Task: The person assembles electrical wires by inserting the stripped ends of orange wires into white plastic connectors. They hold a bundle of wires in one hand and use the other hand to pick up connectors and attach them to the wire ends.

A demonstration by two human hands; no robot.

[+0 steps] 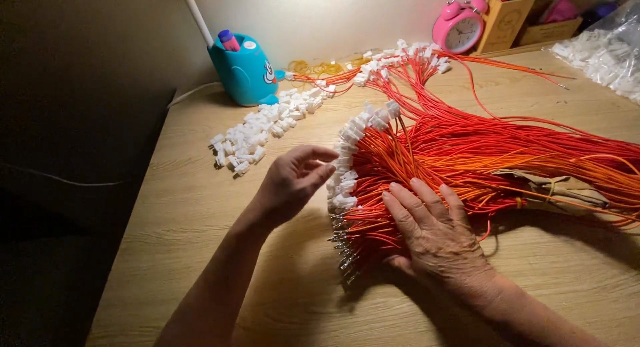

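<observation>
The fingers of the left hand [291, 180] were curled loosely, thumb and fingertips drawn close together at the white plastic connectors [345, 166] fitted to the ends of a fanned bundle of thin red and orange wires [467, 154]; whether a connector was actually pinched between them could not be told. The right hand [437, 235] was laid flat, fingers spread and extended, pressed palm-down on the same bundle just behind its bare metal-tipped ends [341, 244], nothing being gripped. The bundle was spread across the middle of a light wooden tabletop [187, 254], its wires running off toward the right edge of the view. A second, smaller spray of red wires with white connectors [400, 57] was seen farther back. A loose heap of small white plastic connector housings [257, 130] was lying to the left of the bundle, well apart from the left hand. Behind the heap a turquoise rounded pen holder [245, 70] was standing, and at the far edge a pink twin-bell alarm clock [459, 26] beside a yellowish wooden desk organiser [507, 20]. A clear plastic bag of white parts [610, 50] was lying at the right.
</observation>
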